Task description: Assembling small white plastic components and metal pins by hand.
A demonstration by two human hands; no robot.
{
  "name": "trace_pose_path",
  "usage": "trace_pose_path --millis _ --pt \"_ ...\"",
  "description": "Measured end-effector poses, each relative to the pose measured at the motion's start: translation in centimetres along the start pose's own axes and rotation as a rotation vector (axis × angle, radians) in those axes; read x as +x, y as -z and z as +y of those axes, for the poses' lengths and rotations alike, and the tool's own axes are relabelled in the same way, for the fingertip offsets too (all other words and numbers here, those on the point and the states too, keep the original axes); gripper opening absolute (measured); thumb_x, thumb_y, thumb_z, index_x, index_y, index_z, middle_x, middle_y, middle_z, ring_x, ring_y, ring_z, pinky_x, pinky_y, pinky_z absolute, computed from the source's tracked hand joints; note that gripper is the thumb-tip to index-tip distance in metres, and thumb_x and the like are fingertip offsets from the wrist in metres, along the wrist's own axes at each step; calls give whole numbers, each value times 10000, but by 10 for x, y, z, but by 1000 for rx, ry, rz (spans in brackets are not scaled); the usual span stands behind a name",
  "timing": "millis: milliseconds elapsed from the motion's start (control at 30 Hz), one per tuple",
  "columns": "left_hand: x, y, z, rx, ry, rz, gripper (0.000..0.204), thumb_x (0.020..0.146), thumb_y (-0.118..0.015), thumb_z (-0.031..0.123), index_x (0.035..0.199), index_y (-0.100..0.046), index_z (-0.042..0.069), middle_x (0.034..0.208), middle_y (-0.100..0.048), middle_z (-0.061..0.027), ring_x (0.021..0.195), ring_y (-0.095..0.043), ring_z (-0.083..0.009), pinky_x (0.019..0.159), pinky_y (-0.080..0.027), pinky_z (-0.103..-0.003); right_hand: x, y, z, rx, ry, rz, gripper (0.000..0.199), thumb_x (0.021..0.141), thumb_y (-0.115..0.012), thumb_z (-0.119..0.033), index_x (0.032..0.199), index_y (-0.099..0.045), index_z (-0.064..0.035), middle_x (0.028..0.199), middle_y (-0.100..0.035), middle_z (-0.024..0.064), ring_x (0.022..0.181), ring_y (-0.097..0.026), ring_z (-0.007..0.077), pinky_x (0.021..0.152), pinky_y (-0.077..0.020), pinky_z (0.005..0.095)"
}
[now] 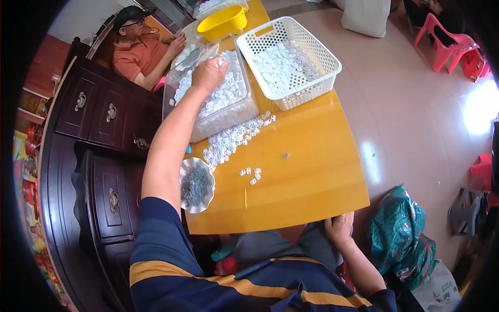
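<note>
Pieces (pixel 215 104), small and white, heap the clear tub (pixel 228 122) at the far left of the table (pixel 312 171), and your left hand (pixel 209 75) is in among them. More lie spread along the tub's near side, with a few set apart nearer you.

The step in hand looks like picking from the heap; the next move probably calls for closing the fingers on what you want and lifting it clear of the rim. Those fingers are partly curled, with some white at their tips, but I cannot tell whether you have hold of anything. Your right hand (pixel 340 227) is at the table's near right edge, by your lap; its fingertips are hidden, so neither its opening nor any hold can be told.

Your left hand and forearm cover part of the tub. In the bowl (pixel 209 193) at near left, thin metal bits tangle too closely to make out singly. A tiny item (pixel 285 155) on the table is too small to identify, and what the co-worker's hands (pixel 178 44) hold, far left, is unclear.
</note>
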State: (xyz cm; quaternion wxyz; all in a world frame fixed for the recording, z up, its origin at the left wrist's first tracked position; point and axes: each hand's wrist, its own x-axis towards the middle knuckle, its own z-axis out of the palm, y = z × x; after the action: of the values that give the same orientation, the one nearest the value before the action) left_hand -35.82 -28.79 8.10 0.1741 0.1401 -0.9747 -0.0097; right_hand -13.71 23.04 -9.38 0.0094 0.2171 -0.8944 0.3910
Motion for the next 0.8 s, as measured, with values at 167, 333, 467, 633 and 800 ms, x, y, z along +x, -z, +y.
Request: trace_pose_path --millis 167,333,467,633,800 --pt "-9 26 10 -152 14 82 361 917 -625 460 1029 -737 135 899 -727 -197 901 -693 -413 803 -551 -486 -2 0 0 -24 -8 11 381 845 -668 -159 1197 -633 -18 1192 -615 257 1123 -555 471 988 -423 539" --pt "-24 53 19 -273 -141 254 300 947 -645 395 997 -729 111 804 -711 -170 789 -699 -375 714 -550 -434 -5 -6 4 -8 -5 2 405 842 -674 -163 1213 -618 -10 1193 -615 255 1142 -550 467 1005 -418 536" --pt "-56 95 71 -484 -203 257 266 964 -667 345 967 -722 85 738 -694 -119 682 -691 -239 646 -538 -347 -6 -4 4 -8 15 28 415 838 -682 -158 1217 -611 -2 1210 -603 258 1158 -540 473 1024 -410 542" --pt "-115 120 129 -697 -294 173 218 984 -654 298 947 -720 94 764 -725 -50 684 -690 -154 634 -546 -304 -7 -3 3 9 32 52 420 838 -692 -152 1224 -609 -8 1232 -589 261 1175 -525 479 1031 -407 544" --pt "-178 72 147 -804 -221 -1 178 997 -653 217 969 -695 47 762 -676 -13 693 -604 -71 636 -507 -279 -7 -4 2 12 46 56 436 842 -701 -162 1243 -604 -17 1246 -578 263 1191 -512 481 1036 -405 546"
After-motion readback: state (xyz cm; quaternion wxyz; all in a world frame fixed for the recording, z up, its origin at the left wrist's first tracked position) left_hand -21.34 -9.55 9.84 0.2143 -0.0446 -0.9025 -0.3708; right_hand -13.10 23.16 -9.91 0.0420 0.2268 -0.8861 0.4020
